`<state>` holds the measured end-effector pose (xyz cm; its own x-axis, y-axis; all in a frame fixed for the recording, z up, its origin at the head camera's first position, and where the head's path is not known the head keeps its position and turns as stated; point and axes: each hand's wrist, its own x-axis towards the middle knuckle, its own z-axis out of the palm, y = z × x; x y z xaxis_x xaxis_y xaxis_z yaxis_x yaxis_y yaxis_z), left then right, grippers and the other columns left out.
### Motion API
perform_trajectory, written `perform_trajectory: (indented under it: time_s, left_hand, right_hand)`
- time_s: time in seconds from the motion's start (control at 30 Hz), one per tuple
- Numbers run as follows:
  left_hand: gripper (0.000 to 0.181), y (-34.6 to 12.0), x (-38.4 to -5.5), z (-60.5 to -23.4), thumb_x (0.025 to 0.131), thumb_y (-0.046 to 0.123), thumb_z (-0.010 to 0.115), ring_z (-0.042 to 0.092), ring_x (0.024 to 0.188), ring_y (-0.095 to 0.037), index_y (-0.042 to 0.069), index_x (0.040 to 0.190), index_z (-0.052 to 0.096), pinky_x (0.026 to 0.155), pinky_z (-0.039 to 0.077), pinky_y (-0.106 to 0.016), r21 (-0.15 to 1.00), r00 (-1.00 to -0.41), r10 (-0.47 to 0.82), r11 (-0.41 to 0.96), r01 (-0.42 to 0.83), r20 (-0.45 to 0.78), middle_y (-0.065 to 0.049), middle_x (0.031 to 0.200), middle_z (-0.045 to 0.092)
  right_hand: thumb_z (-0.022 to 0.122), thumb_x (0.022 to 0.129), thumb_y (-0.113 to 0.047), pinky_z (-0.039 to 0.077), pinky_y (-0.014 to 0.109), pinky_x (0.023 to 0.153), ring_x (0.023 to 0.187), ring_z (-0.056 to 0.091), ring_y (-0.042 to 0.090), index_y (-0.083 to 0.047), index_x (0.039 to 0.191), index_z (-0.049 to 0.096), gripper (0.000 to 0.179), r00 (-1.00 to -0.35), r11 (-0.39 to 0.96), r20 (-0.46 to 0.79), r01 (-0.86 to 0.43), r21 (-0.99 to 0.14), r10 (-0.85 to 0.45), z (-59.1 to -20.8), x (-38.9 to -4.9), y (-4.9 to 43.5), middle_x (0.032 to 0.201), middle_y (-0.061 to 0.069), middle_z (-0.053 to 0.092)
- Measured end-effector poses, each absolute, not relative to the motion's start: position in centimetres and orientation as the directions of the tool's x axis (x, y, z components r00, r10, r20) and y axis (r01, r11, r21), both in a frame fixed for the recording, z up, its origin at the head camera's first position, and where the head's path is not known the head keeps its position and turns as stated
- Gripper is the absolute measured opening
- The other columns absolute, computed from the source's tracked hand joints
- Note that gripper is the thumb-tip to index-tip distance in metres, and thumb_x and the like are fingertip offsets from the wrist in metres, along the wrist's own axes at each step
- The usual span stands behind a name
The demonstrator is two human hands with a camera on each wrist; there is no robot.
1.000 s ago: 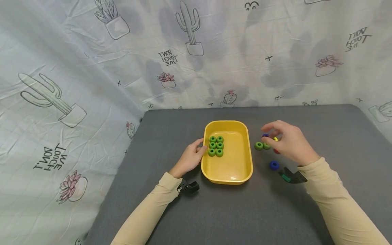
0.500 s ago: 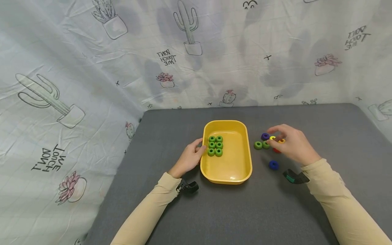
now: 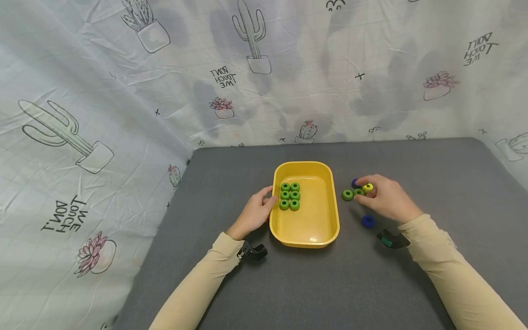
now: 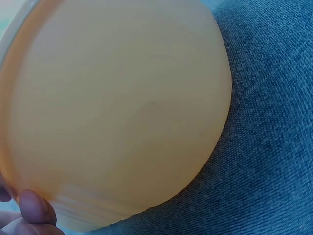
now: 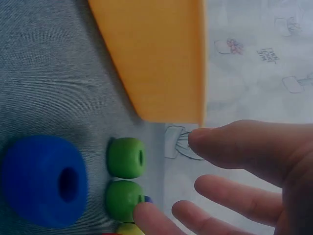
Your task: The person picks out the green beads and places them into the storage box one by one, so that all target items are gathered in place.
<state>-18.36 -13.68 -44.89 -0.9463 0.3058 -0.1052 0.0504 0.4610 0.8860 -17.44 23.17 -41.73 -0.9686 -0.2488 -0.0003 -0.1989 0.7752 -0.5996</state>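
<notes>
The yellow plastic tray (image 3: 317,220) rests on the grey table, with several green beads (image 3: 294,195) in two columns along its left side. My left hand (image 3: 255,211) holds the tray's left rim; in the left wrist view a fingertip (image 4: 36,208) lies against the outer wall. Right of the tray, my right hand (image 3: 383,197) hovers over a group of beads, thumb and fingers apart and holding nothing. Two loose green beads (image 5: 126,157), a yellow bead (image 3: 367,187) and a purple bead (image 3: 355,183) are close to its fingertips. Nearer me sits a blue bead (image 5: 36,181).
Dark grey cloth covers the table (image 3: 321,284). A white curtain (image 3: 288,91) with cactus prints hangs behind and on the left. In the right wrist view, a sliver of red (image 5: 113,233) shows at the bottom edge. Each wrist wears a black strap (image 3: 392,239).
My right hand first drew back to the right, uncovering an orange and a red bead, then moved left and lower, covering them again. The left hand and tray have stayed in place.
</notes>
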Motion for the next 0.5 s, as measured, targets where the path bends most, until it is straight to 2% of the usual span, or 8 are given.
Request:
perform_trajectory:
  time_s: [0.13, 0.3, 0.5]
  left_hand:
    - [0.052, -13.7, -18.4, -44.9, 0.111, 0.024, 0.051, 0.053, 0.056, -0.014, 0.007, 0.159, 0.041, 0.055, 0.043, -0.027, 0.886, -0.947, 0.303, 0.461, 0.048, -0.106, -0.014, 0.078, 0.064]
    - [0.052, -13.8, -18.3, -44.9, 0.111, 0.024, 0.051, 0.052, 0.056, -0.014, 0.006, 0.159, 0.041, 0.055, 0.043, -0.027, 0.888, -0.947, 0.302, 0.457, 0.044, -0.108, -0.012, 0.076, 0.062]
    - [0.053, -13.7, -18.3, -44.9, 0.111, 0.024, 0.051, 0.051, 0.056, -0.014, 0.006, 0.159, 0.040, 0.055, 0.042, -0.026, 0.887, -0.948, 0.300, 0.459, 0.043, -0.109, -0.011, 0.075, 0.061]
  right_hand:
    - [0.076, 0.097, -0.026, 0.058, 0.050, 0.080, 0.098, 0.071, 0.032, -0.001, 0.137, 0.064, 0.049, -0.965, 0.766, -0.011, -0.202, -0.611, -0.263, -42.2, -17.6, 23.0, 0.134, 0.025, 0.062]
    - [0.076, 0.096, -0.025, 0.059, 0.050, 0.081, 0.098, 0.072, 0.032, -0.001, 0.136, 0.064, 0.049, -0.962, 0.761, -0.006, -0.212, -0.613, -0.273, -42.8, -17.7, 22.9, 0.133, 0.026, 0.063]
    - [0.077, 0.095, -0.023, 0.059, 0.048, 0.077, 0.095, 0.071, 0.030, 0.000, 0.136, 0.064, 0.048, -0.958, 0.767, -0.007, -0.226, -0.600, -0.288, -43.3, -17.7, 22.8, 0.131, 0.026, 0.064]
